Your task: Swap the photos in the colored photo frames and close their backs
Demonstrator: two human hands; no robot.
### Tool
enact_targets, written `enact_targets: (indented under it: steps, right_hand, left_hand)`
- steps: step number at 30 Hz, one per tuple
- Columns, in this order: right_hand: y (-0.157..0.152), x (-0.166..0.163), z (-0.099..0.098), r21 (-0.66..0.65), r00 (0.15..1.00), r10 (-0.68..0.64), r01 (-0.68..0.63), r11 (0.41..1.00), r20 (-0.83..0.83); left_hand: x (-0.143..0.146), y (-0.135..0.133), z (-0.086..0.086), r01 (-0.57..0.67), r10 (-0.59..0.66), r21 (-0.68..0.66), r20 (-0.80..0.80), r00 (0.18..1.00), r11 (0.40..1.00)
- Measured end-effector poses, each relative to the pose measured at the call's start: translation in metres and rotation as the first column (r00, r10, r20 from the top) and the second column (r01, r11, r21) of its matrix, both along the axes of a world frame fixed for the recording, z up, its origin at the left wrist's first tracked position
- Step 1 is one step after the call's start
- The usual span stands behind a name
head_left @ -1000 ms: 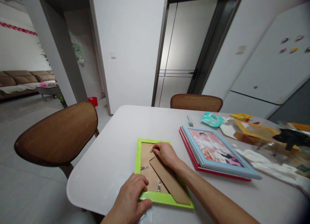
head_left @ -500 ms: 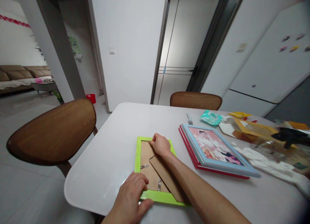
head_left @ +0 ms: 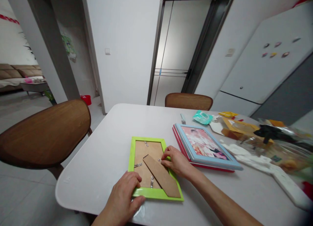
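Both hands point(head_left: 123, 192) point(head_left: 178, 162) at green frame point(head_left: 158, 193)

Wooden chair point(head_left: 49, 131) at left; red bucket point(head_left: 86, 100) behind; teal packet point(head_left: 202, 117) near yellow wrapper point(head_left: 228, 114).

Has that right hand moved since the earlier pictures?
Yes. Judged against the green frame, the right hand has shifted from the far edge to the right-hand side, nearer the person.

The green frame point(head_left: 156, 193) looks like glossy plastic, its backing point(head_left: 153, 147) and stand point(head_left: 161, 178) matt wooden board, the clips point(head_left: 152, 182) shiny metal, the surface point(head_left: 110, 147) smooth with a soft sheen, the chairs point(head_left: 49, 131) wood, and the teal pack point(head_left: 202, 117) crinkled plastic
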State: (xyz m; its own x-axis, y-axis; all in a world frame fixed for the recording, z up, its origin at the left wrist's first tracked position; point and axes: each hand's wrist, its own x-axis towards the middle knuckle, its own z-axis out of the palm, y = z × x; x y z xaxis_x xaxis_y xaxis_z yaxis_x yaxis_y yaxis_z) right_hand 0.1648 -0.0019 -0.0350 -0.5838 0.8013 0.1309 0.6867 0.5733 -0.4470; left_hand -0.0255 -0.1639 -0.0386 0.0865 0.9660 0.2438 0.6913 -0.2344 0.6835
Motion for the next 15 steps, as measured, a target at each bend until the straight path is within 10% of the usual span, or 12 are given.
enact_targets:
  steps: [15]
  right_hand:
    - [-0.006, -0.003, -0.011, 0.078, 0.991, 0.052, -0.043, 0.996, -0.121]
  left_hand:
    - [0.002, 0.002, 0.004, -0.038, 0.037, -0.032, -0.026, 0.999, 0.999]
